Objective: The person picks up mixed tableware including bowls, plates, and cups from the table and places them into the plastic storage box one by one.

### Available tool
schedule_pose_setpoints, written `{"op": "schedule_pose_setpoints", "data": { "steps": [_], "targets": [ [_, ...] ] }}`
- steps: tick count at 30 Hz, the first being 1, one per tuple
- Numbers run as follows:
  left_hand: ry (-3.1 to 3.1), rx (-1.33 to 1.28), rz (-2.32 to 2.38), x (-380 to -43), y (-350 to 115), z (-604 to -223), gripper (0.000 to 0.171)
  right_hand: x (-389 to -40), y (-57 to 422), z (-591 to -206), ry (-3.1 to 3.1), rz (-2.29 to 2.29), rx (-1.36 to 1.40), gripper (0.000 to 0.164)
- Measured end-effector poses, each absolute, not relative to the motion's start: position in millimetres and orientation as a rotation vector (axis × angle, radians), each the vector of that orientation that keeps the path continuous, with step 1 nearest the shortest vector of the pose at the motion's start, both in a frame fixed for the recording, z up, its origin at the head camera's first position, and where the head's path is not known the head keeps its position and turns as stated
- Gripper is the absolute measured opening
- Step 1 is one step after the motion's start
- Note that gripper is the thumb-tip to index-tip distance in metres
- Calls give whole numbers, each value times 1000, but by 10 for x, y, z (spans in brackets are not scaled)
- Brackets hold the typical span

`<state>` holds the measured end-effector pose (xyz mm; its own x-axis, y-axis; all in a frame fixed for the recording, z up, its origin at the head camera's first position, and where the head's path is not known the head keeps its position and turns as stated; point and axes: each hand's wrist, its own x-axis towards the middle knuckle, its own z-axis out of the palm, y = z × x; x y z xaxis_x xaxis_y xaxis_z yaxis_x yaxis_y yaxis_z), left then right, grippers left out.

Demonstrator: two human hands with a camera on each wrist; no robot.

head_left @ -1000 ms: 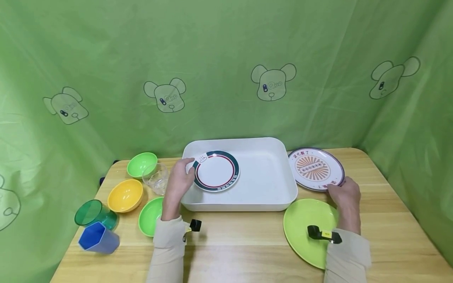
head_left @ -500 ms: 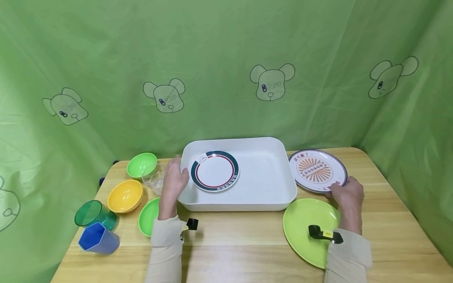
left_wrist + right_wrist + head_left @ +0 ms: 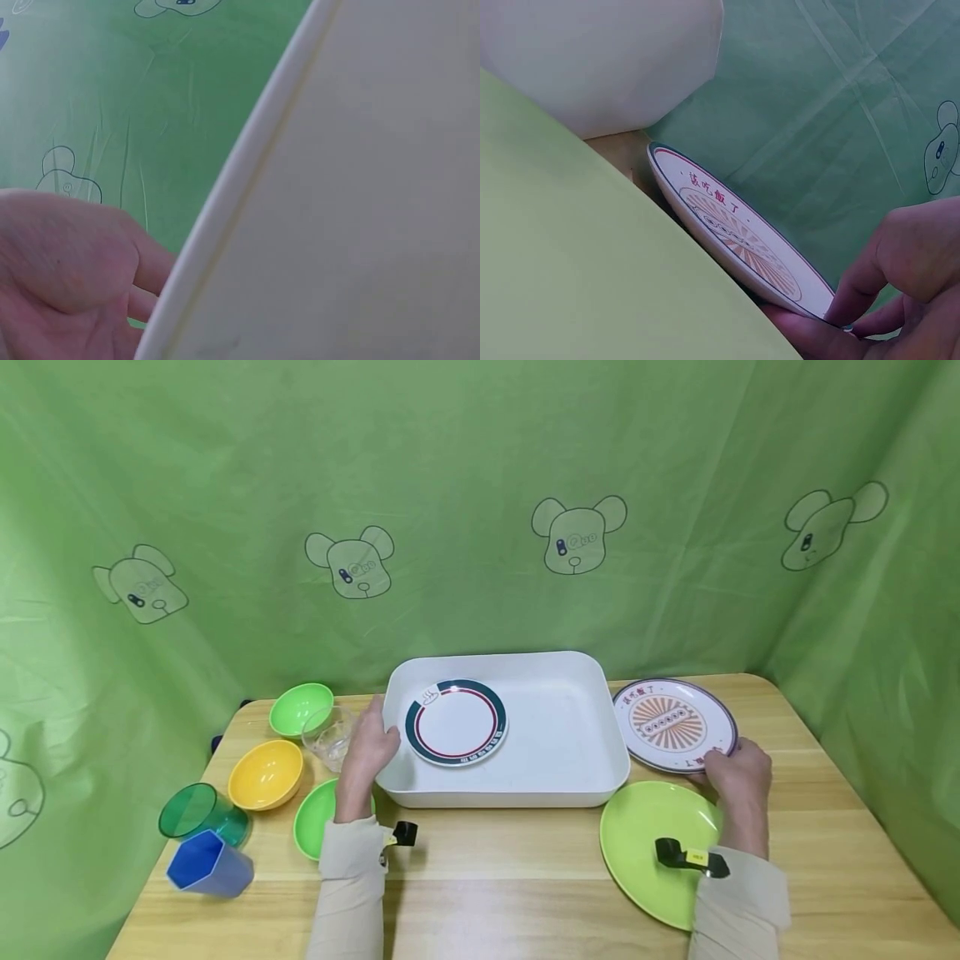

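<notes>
My right hand (image 3: 738, 774) pinches the near-right rim of a white plate with an orange sunburst and dark edge (image 3: 667, 725). In the right wrist view, the thumb lies on top of this plate (image 3: 735, 236) with fingers beneath. My left hand (image 3: 365, 745) is at the left wall of a white rectangular tray (image 3: 558, 718), fingers extended and thumb towards the inside. Part of that hand (image 3: 64, 262) passes behind the tray wall (image 3: 337, 195) in the left wrist view. Inside the tray lies a white plate with a green-and-red border (image 3: 456, 723).
A lime-green plate (image 3: 648, 847) lies under my right forearm. At left stand two green bowls (image 3: 300, 710), a yellow bowl (image 3: 266, 775), a clear glass bowl (image 3: 330, 739), a green cup (image 3: 206, 814) and a blue cup (image 3: 212, 866). Green curtains hang behind the wooden table (image 3: 495, 893).
My left hand has moved left from over the bordered plate to the tray's left wall. The right hand and its sunburst plate have shifted slightly right and nearer.
</notes>
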<state>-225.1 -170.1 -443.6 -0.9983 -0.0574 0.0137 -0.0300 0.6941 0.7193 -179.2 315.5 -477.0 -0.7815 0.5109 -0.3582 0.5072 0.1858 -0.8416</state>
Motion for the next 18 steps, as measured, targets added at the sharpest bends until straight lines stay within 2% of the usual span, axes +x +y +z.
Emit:
{"op": "schedule_pose_setpoints", "data": {
  "steps": [4, 18],
  "targets": [
    [-2922, 131, -1241, -2230, -1707, -4443, 67, -1773, 3172, -4760, -2408, 1750, -1033, 67],
    [-2929, 102, -1347, -2183, -1730, -4466, 72, -1806, 3223, -4781, -2340, 1838, -1040, 72]
  ]
}}
